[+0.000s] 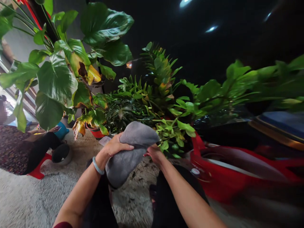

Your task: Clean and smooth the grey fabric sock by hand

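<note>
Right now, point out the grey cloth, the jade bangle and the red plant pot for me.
grey cloth (133, 148): head view, middle of the folded fabric between the hands.
jade bangle (98, 166): head view, the band on the left wrist.
red plant pot (97, 133): head view, its front rim under the yellowing leaves.

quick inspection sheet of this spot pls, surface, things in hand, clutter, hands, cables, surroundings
surface: rough grey concrete ground, bits of dirt near the knees
things in hand: grey cloth, folded and limp, held up in front of the potted plants
clutter: dark round basin on the ground at left; small white tag by a red pot
hands: left hand grips the cloth from above, pale bangle on the wrist; right hand at the cloth's right edge, fingers mostly hidden
cables: nothing seen
surroundings: large-leaved plant at left with some yellowed leaves; red vehicle body at right, blurred; another person seated at far left; dark background with ceiling lights
</note>
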`<state>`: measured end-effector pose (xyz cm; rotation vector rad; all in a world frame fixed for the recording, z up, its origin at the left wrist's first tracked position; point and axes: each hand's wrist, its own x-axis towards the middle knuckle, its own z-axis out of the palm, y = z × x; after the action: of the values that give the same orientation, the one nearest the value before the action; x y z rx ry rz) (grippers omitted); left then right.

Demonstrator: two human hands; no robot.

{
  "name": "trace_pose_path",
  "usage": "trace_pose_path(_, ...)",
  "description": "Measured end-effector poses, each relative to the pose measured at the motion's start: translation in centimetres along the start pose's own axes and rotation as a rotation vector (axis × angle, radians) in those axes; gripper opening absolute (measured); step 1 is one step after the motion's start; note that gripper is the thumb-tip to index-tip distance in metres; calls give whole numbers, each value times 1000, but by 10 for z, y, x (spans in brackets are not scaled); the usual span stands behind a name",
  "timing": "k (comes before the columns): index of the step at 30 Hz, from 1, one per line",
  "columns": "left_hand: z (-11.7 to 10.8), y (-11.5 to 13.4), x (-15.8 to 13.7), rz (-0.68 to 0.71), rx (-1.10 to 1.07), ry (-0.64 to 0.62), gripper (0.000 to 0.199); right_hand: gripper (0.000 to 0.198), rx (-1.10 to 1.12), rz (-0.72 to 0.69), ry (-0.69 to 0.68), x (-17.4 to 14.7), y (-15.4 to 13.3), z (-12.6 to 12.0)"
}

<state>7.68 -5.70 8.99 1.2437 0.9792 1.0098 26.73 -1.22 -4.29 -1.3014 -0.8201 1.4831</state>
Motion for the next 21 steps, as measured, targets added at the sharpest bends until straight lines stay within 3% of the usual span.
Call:
trace_pose_path(2,0,20,11,74,-33,15,57,12,-4,-7,-20,-3,-3,1)
trace_pose_path(4,0,31,31,150,-82,113,60,14,13,-20,-66,-7,-7,4)
trace_pose_path(6,1,25,46,161,-88,229,60,14,33,-18,-102,-10,-11,6)
trace_pose_path(8,-1,5,45,89,-3,273,55,12,33,11,-99,-10,-12,6)
trace_pose_path(11,-15,-29,11,-104,112,123,49,16,6,62,-52,-8,-10,4)
trace_pose_path(14,-39,-32,-23,-158,-33,-5,56,16,3,72,-49,-6,-10,3)
trace_pose_path(16,-58,-16,-26,-64,-142,105,59,10,6,66,-66,-7,-12,4)
trace_pose_path(19,-80,9,-3,102,-262,464,49,9,16,51,-83,-10,-16,7)
trace_pose_path(21,-87,9,12,94,-305,649,39,10,18,46,-79,-12,-17,9)
